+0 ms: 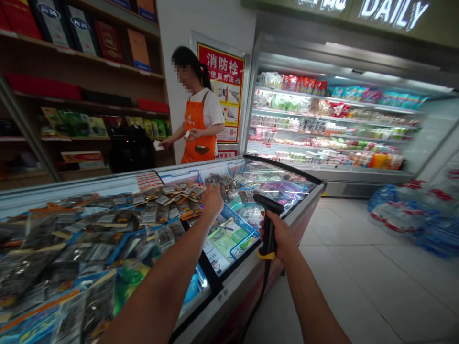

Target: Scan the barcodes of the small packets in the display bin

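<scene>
My left hand [213,199] reaches out over the glass lid of a chest freezer [304,200], beside a spread of snack packets [168,200] lying on the lid. Its fingers point away from me and are hidden, so what it touches is unclear. My right hand [278,237] is closed around the handle of a black barcode scanner [268,222] with a yellow base. The scanner head points toward the freezer, and its cable hangs down.
A person in an orange apron [198,125] stands behind the freezer by wooden shelves [82,71]. An open refrigerated case [333,124] lines the back wall. Shrink-wrapped water bottle packs [419,215] sit on the tiled floor at right.
</scene>
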`<state>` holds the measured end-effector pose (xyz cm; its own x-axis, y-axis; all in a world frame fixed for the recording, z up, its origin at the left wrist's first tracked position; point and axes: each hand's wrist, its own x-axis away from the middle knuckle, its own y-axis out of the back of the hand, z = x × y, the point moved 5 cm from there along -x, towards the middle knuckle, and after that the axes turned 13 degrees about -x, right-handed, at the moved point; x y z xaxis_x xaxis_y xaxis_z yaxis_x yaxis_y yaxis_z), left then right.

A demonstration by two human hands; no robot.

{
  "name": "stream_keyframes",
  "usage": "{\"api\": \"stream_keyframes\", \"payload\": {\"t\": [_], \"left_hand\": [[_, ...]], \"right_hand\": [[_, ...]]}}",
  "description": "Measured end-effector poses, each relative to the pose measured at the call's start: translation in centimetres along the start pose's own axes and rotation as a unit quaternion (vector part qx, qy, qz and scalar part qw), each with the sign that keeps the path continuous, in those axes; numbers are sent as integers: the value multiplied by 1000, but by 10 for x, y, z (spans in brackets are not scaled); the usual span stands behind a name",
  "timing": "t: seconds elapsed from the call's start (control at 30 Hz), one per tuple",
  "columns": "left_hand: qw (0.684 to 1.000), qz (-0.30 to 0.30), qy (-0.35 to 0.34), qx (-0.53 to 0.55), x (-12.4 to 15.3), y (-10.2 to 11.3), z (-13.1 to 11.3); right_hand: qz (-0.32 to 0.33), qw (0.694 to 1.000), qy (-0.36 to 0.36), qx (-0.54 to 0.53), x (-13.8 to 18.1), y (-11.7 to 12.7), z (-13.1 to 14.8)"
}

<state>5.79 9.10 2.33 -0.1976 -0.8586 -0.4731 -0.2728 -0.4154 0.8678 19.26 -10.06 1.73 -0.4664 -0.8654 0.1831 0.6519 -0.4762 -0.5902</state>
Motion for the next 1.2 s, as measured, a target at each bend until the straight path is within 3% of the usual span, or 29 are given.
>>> {"api": "stream_keyframes", "payload": {"t": [0.1, 0.17, 0.37, 0.53, 0.67, 0.8, 1.0, 1.2], "left_hand": [[995, -41, 22, -92, 5, 23, 39], [991, -22, 39, -124, 8, 30, 56], [987, 30, 68, -141, 12, 41, 78], [994, 16, 89, -54, 13, 47, 86], [982, -18, 118, 144, 12, 50, 90], [940, -5, 141, 310, 13, 47, 81], [820, 47, 126, 557, 20, 28, 41], [833, 52, 110, 540, 24, 22, 16]], "right_hand": [[10, 1000, -2, 5, 9, -11, -5], [13, 1000, -4, 7, 13, -17, -7], [30, 1000, 1, 9, 24, -34, -12], [49, 999, 0, 20, 31, -43, -15], [68, 997, -22, -8, 33, -48, -16], [97, 994, -42, -37, 34, -57, -16], [123, 991, -45, -30, 37, -68, -11], [120, 991, -46, -21, 36, -69, -7]]}}
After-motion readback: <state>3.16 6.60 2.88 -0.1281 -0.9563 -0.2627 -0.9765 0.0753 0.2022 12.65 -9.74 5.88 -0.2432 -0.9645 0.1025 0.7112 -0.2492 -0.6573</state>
